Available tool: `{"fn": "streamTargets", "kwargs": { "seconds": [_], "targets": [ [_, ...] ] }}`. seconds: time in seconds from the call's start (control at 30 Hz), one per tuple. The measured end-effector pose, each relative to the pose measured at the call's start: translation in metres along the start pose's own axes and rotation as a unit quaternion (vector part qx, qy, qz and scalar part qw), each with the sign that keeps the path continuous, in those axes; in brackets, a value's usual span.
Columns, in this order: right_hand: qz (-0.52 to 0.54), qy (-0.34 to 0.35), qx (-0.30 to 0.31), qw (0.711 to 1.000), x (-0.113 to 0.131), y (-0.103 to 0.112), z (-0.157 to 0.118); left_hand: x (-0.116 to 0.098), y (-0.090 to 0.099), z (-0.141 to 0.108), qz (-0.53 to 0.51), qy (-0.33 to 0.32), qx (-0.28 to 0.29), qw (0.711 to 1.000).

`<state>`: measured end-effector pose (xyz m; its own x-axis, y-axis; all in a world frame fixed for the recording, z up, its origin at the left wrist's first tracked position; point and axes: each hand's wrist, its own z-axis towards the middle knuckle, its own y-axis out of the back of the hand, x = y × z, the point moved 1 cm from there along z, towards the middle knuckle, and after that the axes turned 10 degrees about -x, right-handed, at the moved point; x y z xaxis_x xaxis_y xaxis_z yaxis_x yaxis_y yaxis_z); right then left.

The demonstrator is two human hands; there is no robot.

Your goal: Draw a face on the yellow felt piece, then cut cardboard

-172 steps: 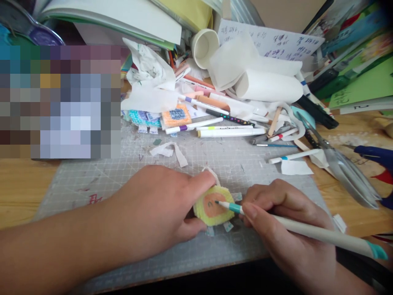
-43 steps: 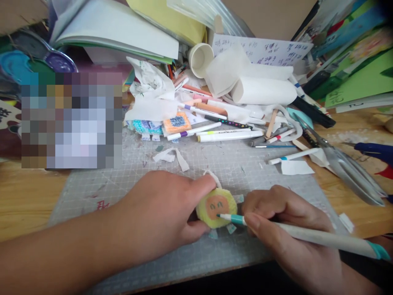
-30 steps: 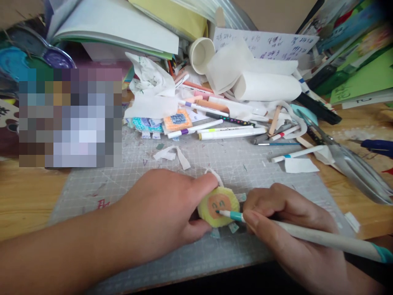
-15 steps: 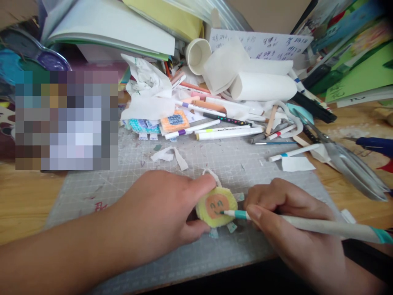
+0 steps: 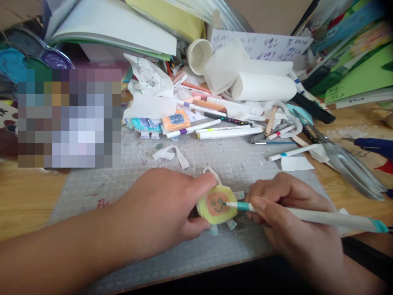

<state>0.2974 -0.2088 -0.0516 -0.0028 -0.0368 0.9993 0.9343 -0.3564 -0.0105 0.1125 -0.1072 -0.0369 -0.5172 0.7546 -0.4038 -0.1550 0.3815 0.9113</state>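
Observation:
My left hand [image 5: 172, 205] pinches the left edge of a small yellow paper piece [image 5: 204, 213] between thumb and finger. An orange centre on the piece carries a green smiling face, and small pale tabs stick out from its right and lower edges. A white loop shows at its top. My right hand [image 5: 288, 217] is closed around a white marker with teal bands [image 5: 334, 218]. The marker's tip touches the right side of the drawn face or lies just over it. Both hands are above the grey cutting mat [image 5: 132, 270].
Markers [image 5: 230, 133], crumpled paper [image 5: 149, 78], a paper cup [image 5: 199, 57] and a white roll [image 5: 264, 86] crowd the back. Scissors [image 5: 346, 159] lie at the right. Paper strips [image 5: 172, 153] rest beyond my left hand. A pixelated patch hides part of the left.
The marker tip has moved slightly up and right, from the mouth to the face's right side. The drawn smile is longer. My left hand keeps its hold.

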Motion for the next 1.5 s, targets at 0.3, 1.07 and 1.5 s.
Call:
{"fn": "streamTargets", "kwargs": {
  "seconds": [0.3, 1.07, 1.5],
  "targets": [
    [-0.041, 0.021, 0.002, 0.999, 0.0025, -0.0019, -0.0034, -0.0020, 0.0022, -0.0011, -0.004, -0.005, -0.018, 1.000],
    [-0.114, 0.023, -0.013, 0.993, 0.0001, -0.0010, -0.0012, -0.0020, 0.0024, 0.0002, 0.016, 0.000, 0.000, 1.000],
    [-0.070, 0.057, 0.009, 0.996, 0.0024, -0.0023, -0.0047, -0.0034, 0.0053, 0.0005, -0.012, 0.004, -0.001, 1.000]
  ]
}}
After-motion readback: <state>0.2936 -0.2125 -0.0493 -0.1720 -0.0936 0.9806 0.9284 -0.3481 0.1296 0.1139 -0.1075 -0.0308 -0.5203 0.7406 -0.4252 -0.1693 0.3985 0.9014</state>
